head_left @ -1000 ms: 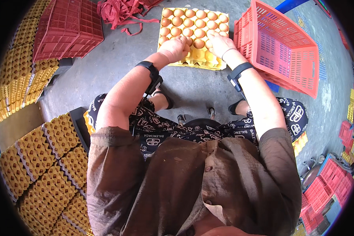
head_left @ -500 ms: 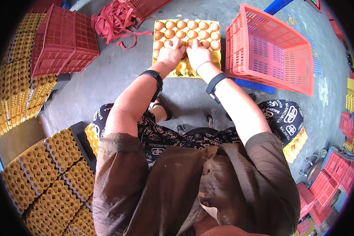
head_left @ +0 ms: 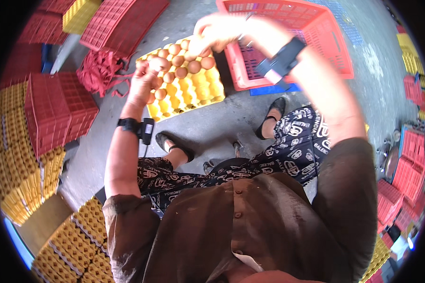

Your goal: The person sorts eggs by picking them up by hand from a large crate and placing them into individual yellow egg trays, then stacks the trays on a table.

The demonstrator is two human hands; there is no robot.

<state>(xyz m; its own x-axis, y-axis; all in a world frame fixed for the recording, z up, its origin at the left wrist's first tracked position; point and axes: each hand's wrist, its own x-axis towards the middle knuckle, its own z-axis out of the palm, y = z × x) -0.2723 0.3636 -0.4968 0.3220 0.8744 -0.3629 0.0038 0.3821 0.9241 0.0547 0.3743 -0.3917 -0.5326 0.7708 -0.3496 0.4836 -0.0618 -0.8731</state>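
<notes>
Both hands are clamped on brown eggs: left hand (head_left: 146, 80) over the yellow egg tray (head_left: 193, 94), right hand (head_left: 222, 30) raised beside the red crate (head_left: 326, 42).

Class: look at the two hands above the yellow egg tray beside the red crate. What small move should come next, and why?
Probably the right hand should carry on toward the red crate and lower what it seems to hold, blurred here. The left hand is closed on brown eggs over the yellow egg tray, whose near rows are already empty.
</notes>
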